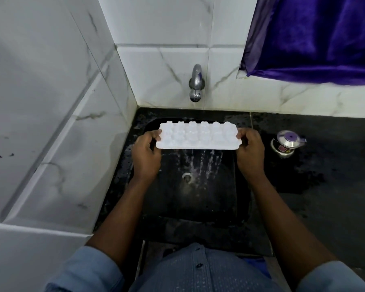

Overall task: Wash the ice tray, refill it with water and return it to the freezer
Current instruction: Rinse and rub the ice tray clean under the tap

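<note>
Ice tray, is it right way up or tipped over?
Tipped over: the ice tray shows its bumpy underside, water pouring into the sink.

Steel pot (287, 144) on black counter (335, 165), purple curtain (314, 39) top R.

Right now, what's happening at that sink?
A person holds the white ice tray by its two ends, left hand and right hand gripping it, above the black sink. The tray is turned so its cup bottoms face up, and water streams off it toward the drain. No stream is visible from the tap. A small steel pot stands on the counter to the right.
</note>
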Motion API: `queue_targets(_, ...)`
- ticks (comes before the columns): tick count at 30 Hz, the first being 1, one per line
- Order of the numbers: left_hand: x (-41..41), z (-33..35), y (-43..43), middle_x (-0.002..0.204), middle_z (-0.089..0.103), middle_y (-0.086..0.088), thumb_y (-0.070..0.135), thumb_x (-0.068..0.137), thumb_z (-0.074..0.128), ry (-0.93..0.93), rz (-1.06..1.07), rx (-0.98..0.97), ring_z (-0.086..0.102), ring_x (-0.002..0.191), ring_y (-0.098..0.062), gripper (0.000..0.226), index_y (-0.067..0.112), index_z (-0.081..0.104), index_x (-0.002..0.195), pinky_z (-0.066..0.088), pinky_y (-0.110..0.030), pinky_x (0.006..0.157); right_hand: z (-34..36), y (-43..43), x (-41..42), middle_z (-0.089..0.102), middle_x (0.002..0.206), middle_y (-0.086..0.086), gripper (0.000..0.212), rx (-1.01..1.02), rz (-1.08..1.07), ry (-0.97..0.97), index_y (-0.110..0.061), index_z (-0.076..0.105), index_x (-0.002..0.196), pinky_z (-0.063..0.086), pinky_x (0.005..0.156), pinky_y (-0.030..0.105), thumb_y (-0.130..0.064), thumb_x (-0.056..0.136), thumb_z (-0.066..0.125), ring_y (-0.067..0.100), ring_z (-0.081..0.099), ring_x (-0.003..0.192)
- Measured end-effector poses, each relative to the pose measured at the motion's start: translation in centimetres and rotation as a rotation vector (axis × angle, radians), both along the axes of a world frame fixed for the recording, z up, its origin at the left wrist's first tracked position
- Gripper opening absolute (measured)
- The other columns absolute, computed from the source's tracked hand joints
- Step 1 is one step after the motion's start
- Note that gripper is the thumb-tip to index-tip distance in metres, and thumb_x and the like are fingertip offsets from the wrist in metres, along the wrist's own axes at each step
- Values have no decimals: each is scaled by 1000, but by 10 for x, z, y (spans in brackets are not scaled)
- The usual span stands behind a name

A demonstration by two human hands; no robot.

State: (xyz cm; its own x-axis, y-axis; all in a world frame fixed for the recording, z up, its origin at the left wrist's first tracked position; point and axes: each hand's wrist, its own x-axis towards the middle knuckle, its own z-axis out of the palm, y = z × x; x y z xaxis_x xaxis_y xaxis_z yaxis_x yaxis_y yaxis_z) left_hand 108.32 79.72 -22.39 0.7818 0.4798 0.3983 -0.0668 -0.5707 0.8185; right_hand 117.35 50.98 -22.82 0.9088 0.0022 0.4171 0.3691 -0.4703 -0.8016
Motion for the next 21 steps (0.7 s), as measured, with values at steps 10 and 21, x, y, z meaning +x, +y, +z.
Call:
queue_targets(10,-8,1,0,122,73,3,-24,76,59,-99,-20,121,68,117,-25,38,10,65,91,57,-39,93,3,-4,-3,62,110,8,32,53,2,-45,-7,60,93,44,86,20,17,74,52,-3,54,106)
queue_targets(21,-8,5,-2,125,75,6,-14,87,63,-99,-2,31,69,120,-20,36,21,61,90,57,-40,97,6,-5,-6,60,111,3,32,78,5,-48,-7,60,93,47,88,22,20,75,53,0,56,108)
